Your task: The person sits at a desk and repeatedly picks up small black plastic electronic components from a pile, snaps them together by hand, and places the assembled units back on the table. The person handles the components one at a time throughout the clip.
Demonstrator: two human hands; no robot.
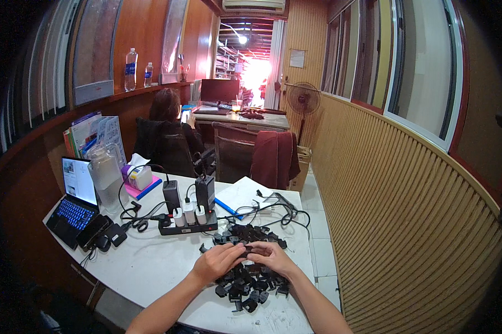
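Observation:
My left hand (220, 263) and my right hand (271, 257) meet over the white table (151, 264). Between their fingertips they pinch a small black plastic part (245, 251), mostly covered by the fingers, so its exact kind does not show. Beneath and in front of my wrists lies a loose pile of similar black plastic parts (251, 289). Another heap of these black pieces (256, 232) spreads just beyond my fingers.
A black power strip (188, 227) with white plugs and adapters stands beyond the heap, cables (287, 211) trailing right. A laptop (78, 195), a water jug (107, 178) and a tissue pack (138, 175) occupy the left. Farther off, a person (165, 122) sits holding a phone.

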